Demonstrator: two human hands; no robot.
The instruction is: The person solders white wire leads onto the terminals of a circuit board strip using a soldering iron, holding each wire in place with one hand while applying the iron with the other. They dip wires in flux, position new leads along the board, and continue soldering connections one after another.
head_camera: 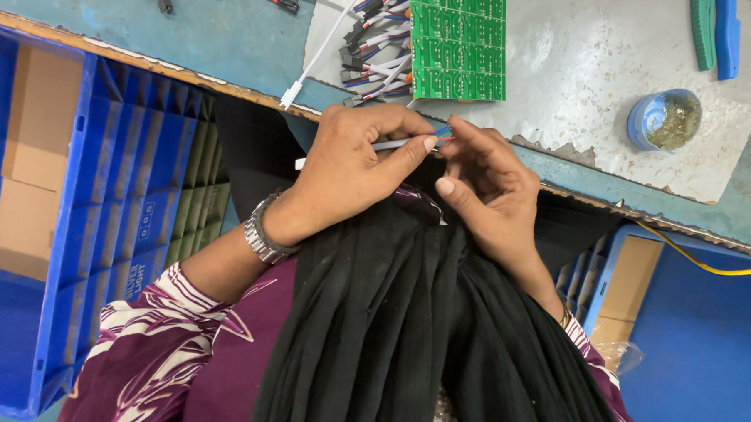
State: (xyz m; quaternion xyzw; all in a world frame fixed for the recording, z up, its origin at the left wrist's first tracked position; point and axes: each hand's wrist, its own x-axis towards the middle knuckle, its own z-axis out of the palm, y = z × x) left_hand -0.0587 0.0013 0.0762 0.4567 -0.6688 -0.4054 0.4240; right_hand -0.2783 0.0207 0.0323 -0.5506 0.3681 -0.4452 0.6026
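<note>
My left hand (pixel 352 164) pinches a thin white cable (pixel 390 143) between thumb and fingers, just in front of the bench edge. My right hand (pixel 485 181) pinches the cable's coloured wire ends (pixel 442 134), blue and red, at the fingertips. Both hands meet above my lap, which is covered by black pleated cloth (pixel 413 320). A metal watch (pixel 260 232) sits on my left wrist. On the bench beyond the hands lies a green circuit board panel (pixel 458 43) with several wired connectors (pixel 372 61) attached along its left side.
A blue round tub (pixel 663 119) of small bits stands on the grey mat (pixel 580 68) at the right. Blue crates (pixel 100 226) with cardboard inside sit at both sides below the bench. A yellow cable (pixel 706 266) runs at the right. Loose white cables (pixel 314 67) lie at the top.
</note>
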